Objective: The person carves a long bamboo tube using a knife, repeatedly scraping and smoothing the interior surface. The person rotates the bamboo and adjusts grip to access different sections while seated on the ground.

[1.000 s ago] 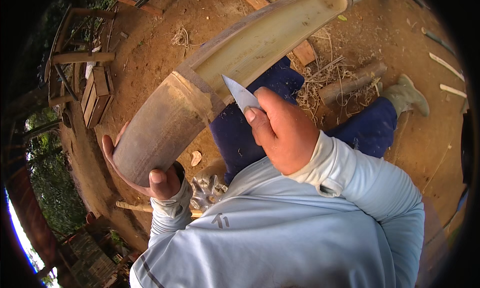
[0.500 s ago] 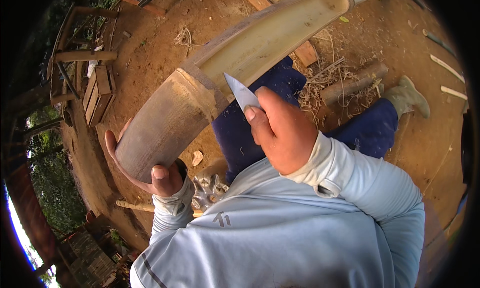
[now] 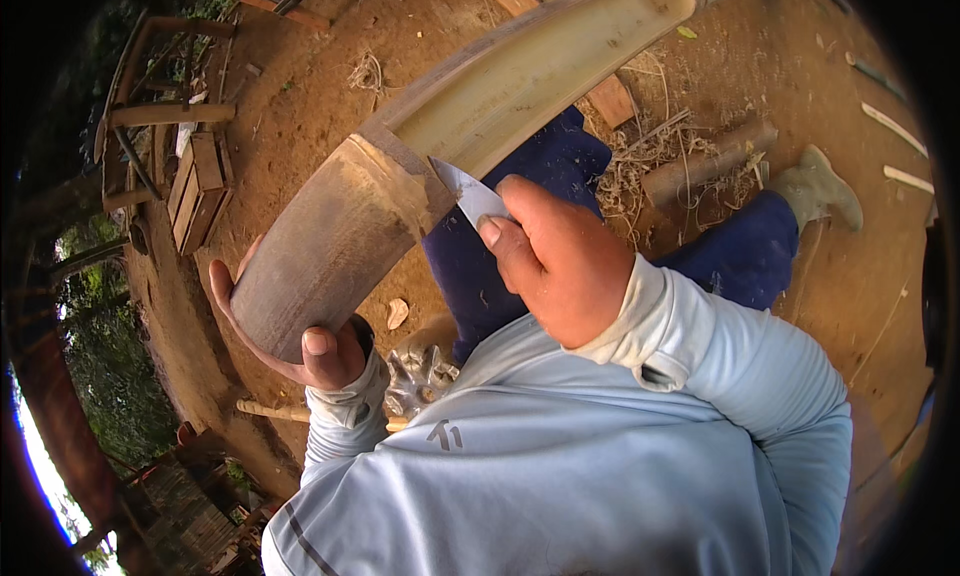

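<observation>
A thick bamboo culm runs from my left hand up to the upper right. Its near end is a whole round segment, while beyond the node its upper side is cut open into a pale trough. My left hand cups the near end, thumb on one side and fingers around the other. My right hand grips a knife, whose handle is hidden in the fist. The blade's tip lies at the notch edge beside the node; whether it touches the bamboo I cannot tell.
Fibrous shavings and a short bamboo log lie on the dirt ground to the right, near a boot. A wooden crate stands at left. Below the bamboo sits a shiny silver object.
My right hand has drawn the knife slightly down and left, bringing its tip closer to the node edge. My left hand and the bamboo stay nearly in place.
</observation>
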Motion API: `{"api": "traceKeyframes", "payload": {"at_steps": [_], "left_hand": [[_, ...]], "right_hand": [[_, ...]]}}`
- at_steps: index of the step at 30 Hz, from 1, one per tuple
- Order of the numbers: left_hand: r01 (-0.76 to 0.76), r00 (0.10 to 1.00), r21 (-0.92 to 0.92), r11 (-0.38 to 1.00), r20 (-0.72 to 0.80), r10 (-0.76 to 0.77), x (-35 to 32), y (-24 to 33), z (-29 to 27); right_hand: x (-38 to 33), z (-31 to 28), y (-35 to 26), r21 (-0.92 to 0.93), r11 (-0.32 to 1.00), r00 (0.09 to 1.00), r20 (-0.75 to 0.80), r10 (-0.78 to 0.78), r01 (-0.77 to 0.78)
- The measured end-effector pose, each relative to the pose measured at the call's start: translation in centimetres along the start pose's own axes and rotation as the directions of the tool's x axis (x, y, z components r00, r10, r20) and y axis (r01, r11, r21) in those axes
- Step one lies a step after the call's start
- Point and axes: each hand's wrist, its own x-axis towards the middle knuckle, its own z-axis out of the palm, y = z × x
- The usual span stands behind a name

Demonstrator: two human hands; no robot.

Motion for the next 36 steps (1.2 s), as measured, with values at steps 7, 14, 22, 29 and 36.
{"api": "traceKeyframes", "payload": {"at_steps": [7,14,22,29,36], "left_hand": [[-0.001,1.000,0.009,1.000,-0.008,0.001,0.2,0.0,0.2],[-0.069,0.993,-0.088,0.994,0.090,0.077,0.4,-0.9,-0.9],[0.027,1.000,-0.004,1.000,-0.005,-0.027,0.5,0.2,0.1],[0.046,0.999,0.010,0.999,-0.016,-0.046,0.7,0.6,0.2],[0.061,0.998,0.048,0.997,-0.013,-0.061,0.9,0.6,0.2]], "right_hand": [[0.3,-1.3,-0.3,0.080,0.994,0.989,0.139,0.057,-0.069],[1.5,-3.1,0.1,0.359,0.924,0.992,0.041,0.121,-0.128],[3.2,-2.1,-0.1,0.083,0.986,0.990,-0.007,-0.142,0.142],[3.7,-2.1,-0.3,0.030,0.975,0.975,0.023,-0.220,0.220],[1.5,-3.5,2.2,0.108,0.987,0.988,0.075,-0.131,0.123]]}}
